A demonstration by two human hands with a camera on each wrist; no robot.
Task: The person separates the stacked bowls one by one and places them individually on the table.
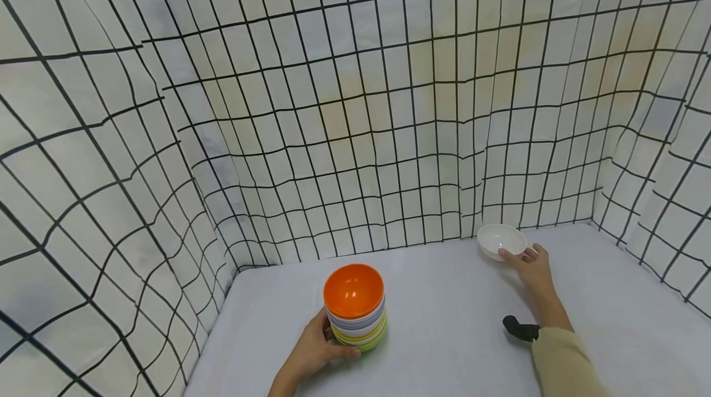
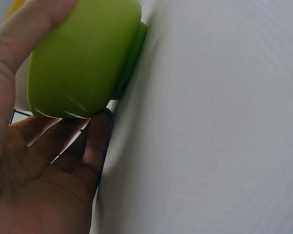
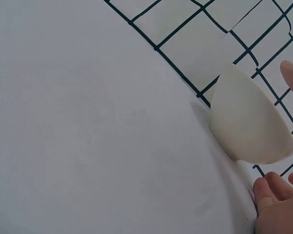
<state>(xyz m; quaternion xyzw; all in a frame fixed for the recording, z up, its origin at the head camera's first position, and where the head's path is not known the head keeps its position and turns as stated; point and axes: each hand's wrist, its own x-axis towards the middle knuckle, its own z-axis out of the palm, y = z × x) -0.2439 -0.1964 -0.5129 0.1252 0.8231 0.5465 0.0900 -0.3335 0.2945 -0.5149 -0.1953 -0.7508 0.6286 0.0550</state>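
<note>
A stack of bowls (image 1: 355, 323) stands on the white table, the top one orange (image 1: 353, 291), with bluish, white and yellow rims below it. At the bottom is a green bowl (image 2: 88, 58), close against the tabletop. My left hand (image 1: 315, 344) grips the stack low down, thumb in front and fingers round the far side. A white bowl (image 1: 500, 239) stands at the back right. Beside it is my right hand (image 1: 534, 270), thumb near the rim. The right wrist view shows the thumb and fingers (image 3: 276, 187) spread, with a gap to the bowl.
A white backdrop with a black grid (image 1: 383, 137) rises behind the table (image 1: 433, 323) and along both sides. A black curved object (image 1: 519, 328) shows by the right sleeve (image 1: 563, 360), apparently at the wrist.
</note>
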